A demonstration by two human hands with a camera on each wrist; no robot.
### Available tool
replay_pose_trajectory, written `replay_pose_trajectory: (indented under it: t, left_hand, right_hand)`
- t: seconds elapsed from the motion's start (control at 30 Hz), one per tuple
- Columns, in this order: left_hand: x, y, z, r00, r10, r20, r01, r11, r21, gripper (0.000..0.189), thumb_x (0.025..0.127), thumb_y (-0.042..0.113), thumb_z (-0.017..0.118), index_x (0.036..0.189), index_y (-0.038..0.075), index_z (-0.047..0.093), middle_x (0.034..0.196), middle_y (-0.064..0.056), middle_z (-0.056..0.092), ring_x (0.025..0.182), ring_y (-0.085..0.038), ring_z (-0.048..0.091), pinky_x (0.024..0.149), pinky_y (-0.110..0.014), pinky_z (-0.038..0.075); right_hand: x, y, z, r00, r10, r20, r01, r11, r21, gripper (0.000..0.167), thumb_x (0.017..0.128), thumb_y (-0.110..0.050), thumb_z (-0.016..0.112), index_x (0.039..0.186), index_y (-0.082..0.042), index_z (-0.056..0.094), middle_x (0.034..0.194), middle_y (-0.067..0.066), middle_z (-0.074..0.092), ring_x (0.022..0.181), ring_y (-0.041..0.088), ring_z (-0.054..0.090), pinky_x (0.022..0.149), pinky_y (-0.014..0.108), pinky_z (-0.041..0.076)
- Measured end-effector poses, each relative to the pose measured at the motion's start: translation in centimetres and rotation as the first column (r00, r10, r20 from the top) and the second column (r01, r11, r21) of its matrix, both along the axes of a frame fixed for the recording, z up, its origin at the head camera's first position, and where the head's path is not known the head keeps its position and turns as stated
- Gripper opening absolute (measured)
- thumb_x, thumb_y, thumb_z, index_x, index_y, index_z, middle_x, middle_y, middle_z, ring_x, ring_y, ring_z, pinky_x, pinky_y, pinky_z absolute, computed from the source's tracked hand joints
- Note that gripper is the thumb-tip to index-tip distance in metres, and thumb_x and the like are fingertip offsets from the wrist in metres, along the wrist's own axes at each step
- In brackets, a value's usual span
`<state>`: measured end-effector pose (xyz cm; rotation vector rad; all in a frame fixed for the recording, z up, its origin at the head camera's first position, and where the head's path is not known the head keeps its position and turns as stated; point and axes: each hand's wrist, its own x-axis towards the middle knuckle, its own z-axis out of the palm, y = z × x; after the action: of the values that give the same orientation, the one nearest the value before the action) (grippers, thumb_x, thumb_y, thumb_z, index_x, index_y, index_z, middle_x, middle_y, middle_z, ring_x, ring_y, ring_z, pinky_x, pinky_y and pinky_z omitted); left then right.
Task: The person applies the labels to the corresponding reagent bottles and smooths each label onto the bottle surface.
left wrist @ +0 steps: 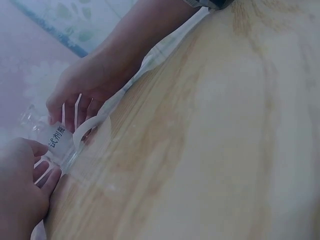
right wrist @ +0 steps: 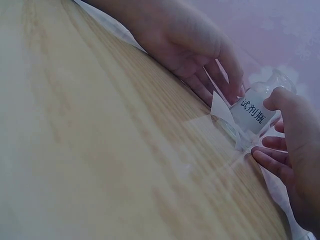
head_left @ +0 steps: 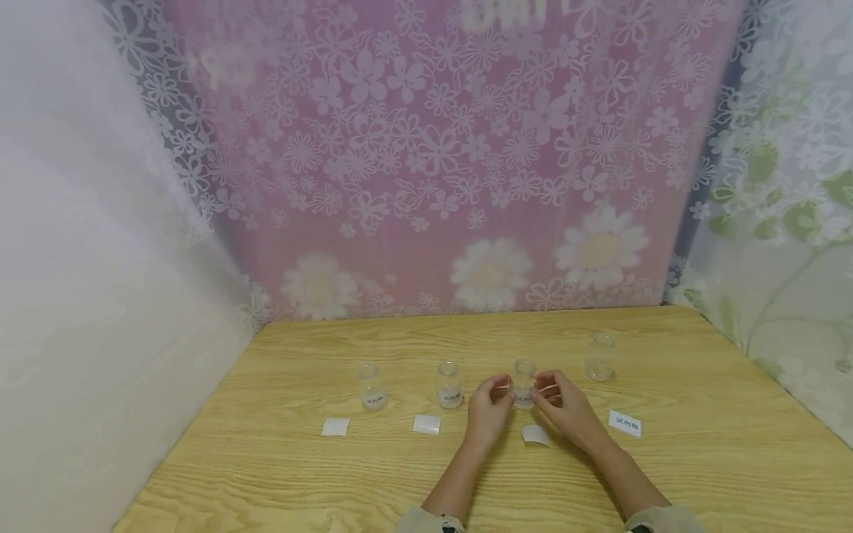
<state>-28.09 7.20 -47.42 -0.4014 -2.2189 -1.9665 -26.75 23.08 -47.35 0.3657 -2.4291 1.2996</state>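
Observation:
Both hands are at a small clear glass reagent bottle (head_left: 523,370) standing upright on the table. The left hand (head_left: 489,409) holds its left side, thumb toward the front. On the right side the right hand (head_left: 568,413) grips it, and its thumb (right wrist: 280,100) lies at the edge of a white printed label (right wrist: 252,111) on the bottle's front. The same label faces the camera in the left wrist view, between both thumbs. A curled blank paper piece (head_left: 535,434) lies just in front of the bottle.
Two labelled bottles, one (head_left: 373,389) far left and one (head_left: 449,385) nearer, stand left of the hands. A bottle with no visible label (head_left: 600,359) stands back right, behind a printed label (head_left: 625,423). Blank paper pieces (head_left: 335,427) lie before the left bottles. Curtains surround the wooden table (head_left: 266,474).

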Motion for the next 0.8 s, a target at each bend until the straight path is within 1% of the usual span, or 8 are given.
replay_pose_trajectory:
  t: [0.17, 0.3, 0.53, 0.63, 0.73, 0.8]
  left_hand:
    - [0.01, -0.07, -0.03, 1.000, -0.009, -0.022, 0.008, 1.000, -0.022, 0.027, 0.085, 0.002, 0.062, 0.112, -0.001, 0.060, 0.106, -0.008, 0.061, 0.095, -0.021, 0.059, 0.076, -0.022, 0.048]
    - [0.06, -0.09, -0.06, 1.000, -0.010, -0.029, 0.010, 1.000, -0.025, 0.027, 0.085, 0.001, 0.062, 0.112, -0.001, 0.060, 0.107, -0.008, 0.061, 0.095, -0.022, 0.058, 0.076, -0.023, 0.048]
    - [0.14, 0.12, 0.08, 1.000, 0.015, -0.009, -0.015, 1.000, 0.010, 0.027, 0.085, 0.001, 0.062, 0.111, -0.001, 0.060, 0.109, -0.009, 0.060, 0.098, -0.026, 0.057, 0.082, -0.026, 0.046]
    - [0.09, 0.12, 0.08, 0.999, 0.018, -0.028, -0.017, 1.000, 0.021, 0.026, 0.085, 0.000, 0.061, 0.111, -0.002, 0.060, 0.109, -0.011, 0.059, 0.098, -0.027, 0.057, 0.082, -0.027, 0.047]
    - [-0.02, 0.03, 0.03, 0.999, 0.014, -0.040, -0.012, 0.999, 0.035, 0.027, 0.086, 0.000, 0.061, 0.112, 0.000, 0.059, 0.108, -0.011, 0.059, 0.099, -0.027, 0.056, 0.083, -0.028, 0.047]
    - [-0.10, -0.07, 0.12, 0.998, 0.007, -0.061, -0.004, 0.999, 0.047, 0.028, 0.086, 0.001, 0.060, 0.114, 0.000, 0.058, 0.110, -0.011, 0.058, 0.101, -0.028, 0.055, 0.084, -0.031, 0.046]
  right_hand:
    - [0.17, -0.03, 0.16, 1.000, -0.005, 0.002, 0.005, 1.000, -0.007, 0.029, 0.090, -0.018, 0.061, 0.109, 0.001, 0.052, 0.100, 0.011, 0.057, 0.087, 0.023, 0.059, 0.074, 0.034, 0.050]
    - [0.31, -0.05, 0.25, 1.000, -0.018, -0.016, 0.018, 1.000, -0.007, 0.027, 0.089, -0.016, 0.062, 0.108, 0.001, 0.053, 0.099, 0.012, 0.058, 0.085, 0.023, 0.059, 0.073, 0.032, 0.050]
    - [0.46, -0.02, 0.59, 0.991, -0.095, -0.093, 0.092, 0.995, -0.034, 0.020, 0.086, -0.005, 0.061, 0.103, 0.004, 0.055, 0.096, 0.012, 0.060, 0.084, 0.026, 0.058, 0.071, 0.031, 0.050]
    - [0.53, 0.00, 0.75, 0.985, -0.126, -0.117, 0.122, 0.992, -0.040, 0.017, 0.087, -0.005, 0.059, 0.102, 0.004, 0.056, 0.094, 0.012, 0.061, 0.083, 0.026, 0.058, 0.070, 0.029, 0.050]
    - [0.58, 0.09, 0.89, 0.980, -0.142, -0.138, 0.136, 0.989, -0.053, 0.016, 0.089, -0.005, 0.058, 0.102, 0.004, 0.056, 0.093, 0.011, 0.061, 0.084, 0.024, 0.058, 0.070, 0.024, 0.049]
    - [0.53, 0.25, 1.01, 0.975, -0.145, -0.168, 0.137, 0.989, -0.063, 0.015, 0.090, -0.005, 0.057, 0.102, 0.004, 0.056, 0.093, 0.011, 0.061, 0.084, 0.022, 0.057, 0.070, 0.020, 0.047]
